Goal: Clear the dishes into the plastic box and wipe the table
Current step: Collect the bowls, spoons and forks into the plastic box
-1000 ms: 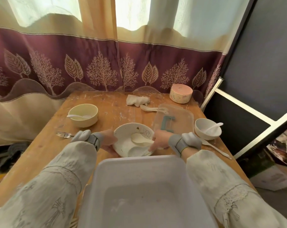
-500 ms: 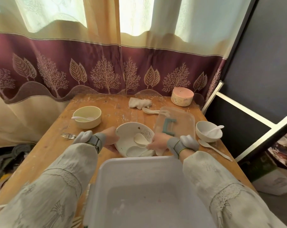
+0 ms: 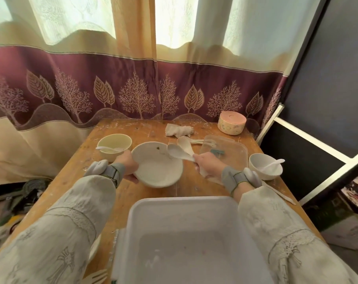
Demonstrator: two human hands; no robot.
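My left hand grips the left rim of a wide white bowl and holds it tilted above the table. My right hand holds two white spoons by their handles, their heads raised beside the bowl's right rim. The white plastic box stands empty at the near edge, below both arms. A yellow bowl with a spoon in it sits at the left. A white bowl with a spoon sits at the right. A crumpled white cloth lies at the far side.
A clear plastic lid lies right of centre on the wooden table, with another spoon at its far edge. A pink-topped round tin stands at the back right. One more spoon lies by my right sleeve. Curtains hang behind.
The white bowl has been lifted off the table by my left hand. My right hand has taken the two spoons out of the bowl and raised them to its right.
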